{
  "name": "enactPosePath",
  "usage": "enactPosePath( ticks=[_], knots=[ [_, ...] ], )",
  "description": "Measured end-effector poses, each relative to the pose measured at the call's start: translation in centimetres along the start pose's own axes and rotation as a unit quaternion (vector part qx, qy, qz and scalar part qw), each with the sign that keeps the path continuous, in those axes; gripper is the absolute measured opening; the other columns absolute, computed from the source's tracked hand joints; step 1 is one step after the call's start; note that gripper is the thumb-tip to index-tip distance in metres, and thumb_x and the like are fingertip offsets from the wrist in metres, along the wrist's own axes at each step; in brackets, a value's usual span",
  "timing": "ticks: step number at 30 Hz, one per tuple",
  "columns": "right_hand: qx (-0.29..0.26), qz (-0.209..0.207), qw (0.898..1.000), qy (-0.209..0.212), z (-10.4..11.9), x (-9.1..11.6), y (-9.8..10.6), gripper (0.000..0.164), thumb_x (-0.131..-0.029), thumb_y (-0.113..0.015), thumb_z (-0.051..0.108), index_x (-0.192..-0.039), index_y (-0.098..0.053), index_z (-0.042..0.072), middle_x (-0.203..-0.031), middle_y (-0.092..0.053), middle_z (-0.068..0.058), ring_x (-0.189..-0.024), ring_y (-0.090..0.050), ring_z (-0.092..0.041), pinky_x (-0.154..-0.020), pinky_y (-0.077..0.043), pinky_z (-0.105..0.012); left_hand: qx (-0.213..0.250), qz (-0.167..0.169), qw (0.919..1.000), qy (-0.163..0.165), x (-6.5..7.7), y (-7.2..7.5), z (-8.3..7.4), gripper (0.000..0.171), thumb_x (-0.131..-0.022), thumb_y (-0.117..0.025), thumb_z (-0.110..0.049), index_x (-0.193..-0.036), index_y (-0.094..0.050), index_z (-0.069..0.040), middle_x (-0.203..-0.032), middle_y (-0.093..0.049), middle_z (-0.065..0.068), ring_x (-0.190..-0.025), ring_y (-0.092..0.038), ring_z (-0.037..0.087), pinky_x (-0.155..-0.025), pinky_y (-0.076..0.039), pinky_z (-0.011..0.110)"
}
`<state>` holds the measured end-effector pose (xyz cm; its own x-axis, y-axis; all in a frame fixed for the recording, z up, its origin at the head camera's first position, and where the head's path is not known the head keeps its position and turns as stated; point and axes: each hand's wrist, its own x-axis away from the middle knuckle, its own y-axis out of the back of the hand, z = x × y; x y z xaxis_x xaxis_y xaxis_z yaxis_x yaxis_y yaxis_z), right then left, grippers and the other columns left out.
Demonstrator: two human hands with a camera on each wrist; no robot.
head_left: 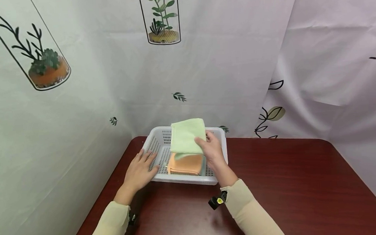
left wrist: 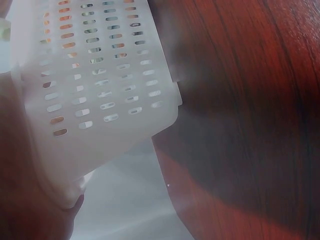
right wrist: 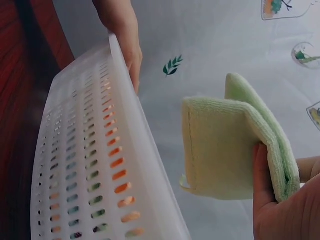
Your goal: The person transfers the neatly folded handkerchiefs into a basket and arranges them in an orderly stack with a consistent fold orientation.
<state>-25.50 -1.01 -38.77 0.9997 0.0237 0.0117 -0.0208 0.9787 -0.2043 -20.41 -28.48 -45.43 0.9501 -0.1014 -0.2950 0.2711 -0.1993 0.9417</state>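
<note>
A folded light green towel [head_left: 186, 135] is pinched at its right edge by my right hand [head_left: 212, 149], above the white plastic basket [head_left: 188, 179]. In the right wrist view the folded towel [right wrist: 220, 147] hangs clear of the basket rim, thumb on one face. My left hand [head_left: 139, 172] rests with spread fingers on the basket's left rim. Inside the basket lies a folded orange towel [head_left: 186, 164], partly covered by the green one. Something bluish-grey shows at the orange towel's right side. Through the slots in the left wrist view, orange and green patches appear behind the basket wall [left wrist: 100, 65].
The basket stands on a dark red wooden table [head_left: 276, 184], near its back left corner. A pale cloth backdrop [head_left: 224, 75] printed with plants hangs behind and at both sides. Dark wrist devices [head_left: 217, 201] are worn at both cuffs.
</note>
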Motion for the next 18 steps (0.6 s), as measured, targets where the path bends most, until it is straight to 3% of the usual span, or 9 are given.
enactPosePath(
  ticks=[11,18],
  knots=[
    [0.000,-0.010,1.000,-0.009,-0.5,0.0,-1.1,0.048,-0.094,-0.070,0.011,-0.140,-0.059,0.010,-0.123,-0.069,-0.019,-0.088,-0.071,-0.017,-0.081,-0.059,-0.031,0.002,0.013,0.9999,-0.002,0.0,-0.1,0.1,0.060,-0.097,-0.056,-0.042,-0.148,-0.053,-0.011,-0.153,-0.048,0.018,-0.151,-0.025,0.043,-0.121,-0.023,0.058],
    [-0.013,-0.008,1.000,-0.010,-0.7,0.0,-1.6,0.049,-0.094,-0.069,0.010,-0.142,-0.057,0.008,-0.127,-0.067,-0.019,-0.096,-0.071,-0.021,-0.085,-0.060,-0.033,0.002,0.013,0.9999,0.000,0.0,0.0,0.1,0.062,-0.096,-0.054,-0.044,-0.148,-0.053,-0.011,-0.153,-0.048,0.018,-0.151,-0.025,0.043,-0.121,-0.023,0.058]
  ],
)
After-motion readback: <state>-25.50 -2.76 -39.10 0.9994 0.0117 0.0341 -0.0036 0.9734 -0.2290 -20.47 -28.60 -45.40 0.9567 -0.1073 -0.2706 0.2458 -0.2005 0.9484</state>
